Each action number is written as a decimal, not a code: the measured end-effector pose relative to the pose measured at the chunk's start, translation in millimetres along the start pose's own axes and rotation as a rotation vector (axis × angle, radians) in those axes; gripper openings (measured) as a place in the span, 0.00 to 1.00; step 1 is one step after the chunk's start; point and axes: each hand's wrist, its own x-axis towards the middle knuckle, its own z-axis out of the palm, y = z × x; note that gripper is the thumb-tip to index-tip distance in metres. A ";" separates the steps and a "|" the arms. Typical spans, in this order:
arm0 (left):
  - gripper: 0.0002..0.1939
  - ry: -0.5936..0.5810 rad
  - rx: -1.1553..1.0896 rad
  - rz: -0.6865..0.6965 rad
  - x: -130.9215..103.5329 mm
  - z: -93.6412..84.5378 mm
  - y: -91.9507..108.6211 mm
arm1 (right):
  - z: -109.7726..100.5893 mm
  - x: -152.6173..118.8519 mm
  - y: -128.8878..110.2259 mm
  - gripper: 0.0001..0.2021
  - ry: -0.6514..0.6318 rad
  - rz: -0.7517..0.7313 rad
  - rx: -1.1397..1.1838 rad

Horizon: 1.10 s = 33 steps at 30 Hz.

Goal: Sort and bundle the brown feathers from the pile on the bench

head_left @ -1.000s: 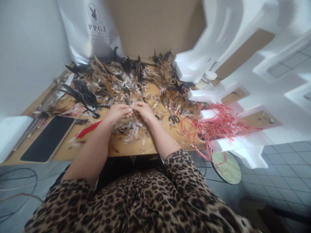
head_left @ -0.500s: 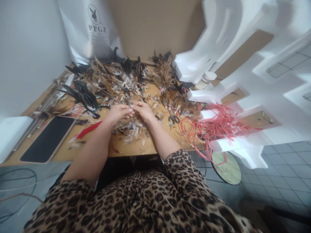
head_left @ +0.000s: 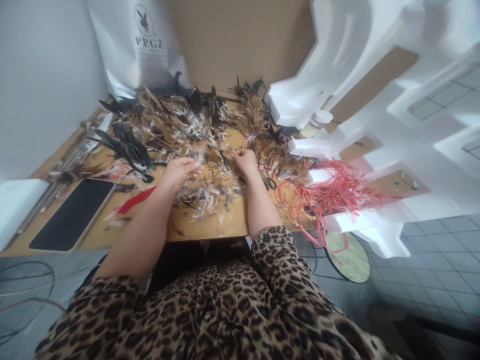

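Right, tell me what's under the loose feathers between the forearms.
The yellowish-brown tabletop shows around the loose feathers; whatever lies directly beneath them is covered and cannot be seen.

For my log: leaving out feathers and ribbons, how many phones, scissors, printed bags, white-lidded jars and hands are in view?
Phone: 1
Scissors: 1 pair
Printed bag: 1
White-lidded jar: 1
Left hand and right hand: 2 hands
Total: 6

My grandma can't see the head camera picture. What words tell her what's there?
A person's left hand and right hand are apart above a table strewn with feathers. A phone lies to the left; scissors and tangled red strips are to the right.
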 end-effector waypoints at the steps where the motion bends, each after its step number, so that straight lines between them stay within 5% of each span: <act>1: 0.08 0.002 -0.004 0.001 0.1 -0.3 0.1 | 1.3 -0.1 -3.4 0.12 -0.007 0.003 -0.088; 5: 0.08 -0.013 -0.019 0.005 2.6 -3.2 -1.4 | 8.5 0.8 -20.4 0.12 -0.041 0.050 -0.279; 9: 0.08 -0.043 -0.044 -0.004 4.9 -5.3 -3.3 | 12.0 2.2 -21.5 0.09 -0.020 0.043 -0.222; 13: 0.07 -0.074 -0.111 -0.056 4.0 -4.4 -2.7 | 8.2 -2.8 -18.6 0.12 -0.008 -0.031 0.204; 17: 0.04 -0.137 -0.210 -0.123 2.9 -4.3 -0.4 | 2.6 -16.1 -31.3 0.12 -0.146 -0.087 0.734; 20: 0.04 -0.162 -0.287 -0.154 3.0 -5.8 0.8 | 3.7 -29.7 -44.6 0.13 -0.267 -0.120 0.883; 26: 0.04 -0.176 -0.318 -0.193 3.2 -7.0 2.5 | 15.5 -47.9 -57.2 0.14 -0.393 -0.209 0.913; 33: 0.04 -0.161 -0.330 -0.192 1.9 -6.4 5.7 | 18.2 -49.7 -58.2 0.11 -0.261 -0.367 0.807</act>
